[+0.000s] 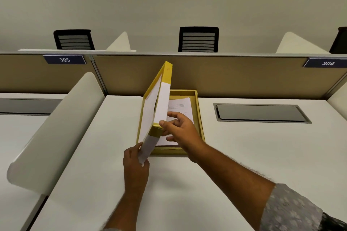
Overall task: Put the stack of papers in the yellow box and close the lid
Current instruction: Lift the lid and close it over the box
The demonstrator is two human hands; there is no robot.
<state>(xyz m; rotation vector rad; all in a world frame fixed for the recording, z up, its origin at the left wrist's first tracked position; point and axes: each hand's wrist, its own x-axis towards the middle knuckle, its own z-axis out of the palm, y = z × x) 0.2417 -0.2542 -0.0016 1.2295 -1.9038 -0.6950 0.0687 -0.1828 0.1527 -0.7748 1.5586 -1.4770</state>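
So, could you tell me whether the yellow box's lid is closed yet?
Not yet. The lid stands tilted up on edge over the yellow box, held by both hands, with the papers visible inside.

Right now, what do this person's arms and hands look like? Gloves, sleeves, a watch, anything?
Both hands are bare: no gloves, rings or watch show on the left hand or the right hand. The forearms are bare too. The right arm has a grey sleeve with a pale blotchy pattern, ending below the elbow. On the left, only a sliver of similar grey fabric shows at the bottom edge.
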